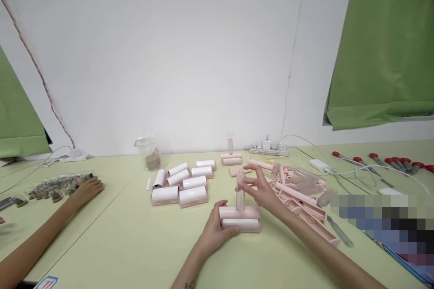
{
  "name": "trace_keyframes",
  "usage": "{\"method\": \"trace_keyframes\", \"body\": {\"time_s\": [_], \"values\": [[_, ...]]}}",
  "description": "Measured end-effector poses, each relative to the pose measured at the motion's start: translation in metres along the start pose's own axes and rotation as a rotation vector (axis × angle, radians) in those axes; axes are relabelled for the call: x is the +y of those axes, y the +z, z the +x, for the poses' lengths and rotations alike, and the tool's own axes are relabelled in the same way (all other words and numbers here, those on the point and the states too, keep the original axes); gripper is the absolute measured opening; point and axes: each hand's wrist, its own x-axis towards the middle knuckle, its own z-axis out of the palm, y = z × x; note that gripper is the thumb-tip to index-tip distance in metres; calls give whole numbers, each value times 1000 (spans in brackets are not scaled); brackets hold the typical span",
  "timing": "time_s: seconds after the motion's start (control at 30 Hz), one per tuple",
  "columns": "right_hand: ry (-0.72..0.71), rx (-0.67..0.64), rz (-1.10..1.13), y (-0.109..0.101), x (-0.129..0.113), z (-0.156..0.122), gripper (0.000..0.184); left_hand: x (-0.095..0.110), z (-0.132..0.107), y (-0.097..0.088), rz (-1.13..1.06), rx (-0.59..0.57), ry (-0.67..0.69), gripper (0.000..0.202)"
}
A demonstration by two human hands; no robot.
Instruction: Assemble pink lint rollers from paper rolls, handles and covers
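A pink lint roller (241, 219) lies on the pale green table (135, 244) in front of me, its handle pointing up. My left hand (217, 230) grips the left end of its pink roller housing. My right hand (259, 189) pinches the top of the upright handle (240, 192). Several white paper rolls with pink ends (185, 185) lie in a group just behind to the left. A pile of pink handles and covers (298, 194) sits by my right forearm.
Another person's hand (86, 189) rests on small bagged parts (56, 185) at far left. A finished pink roller (231, 156) stands by the wall, near a power strip (269, 148). A plastic bag (149, 153) stands left of it. Red-handled screwdrivers (383, 162) lie at right.
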Motion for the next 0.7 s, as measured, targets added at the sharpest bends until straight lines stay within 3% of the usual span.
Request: {"method": "trace_keyframes", "body": {"time_s": [0.07, 0.2, 0.3, 0.43, 0.53, 0.63, 0.7], "values": [[118, -9, 110, -5, -3, -1, 36, -1, 0, -1, -1, 1, 5, 73], [312, -191, 428, -17, -1, -9, 30, -1, -2, -1, 4, -1, 22, 71], [399, -262, 532, -22, 3, -14, 24, 2, -2, 0, 12, -18, 28, 70], [356, -166, 264, -16, 8, -14, 26, 3, -1, 0, 22, -26, 22, 68], [198, -93, -87, -8, 14, -11, 29, 1, -1, 0, 40, -8, 15, 69], [49, -144, -312, -3, 18, -8, 26, -1, -1, -1, 36, 6, 10, 71], [36, -175, -389, -2, 16, -6, 23, 0, -2, -1, 31, 8, -1, 71]]}}
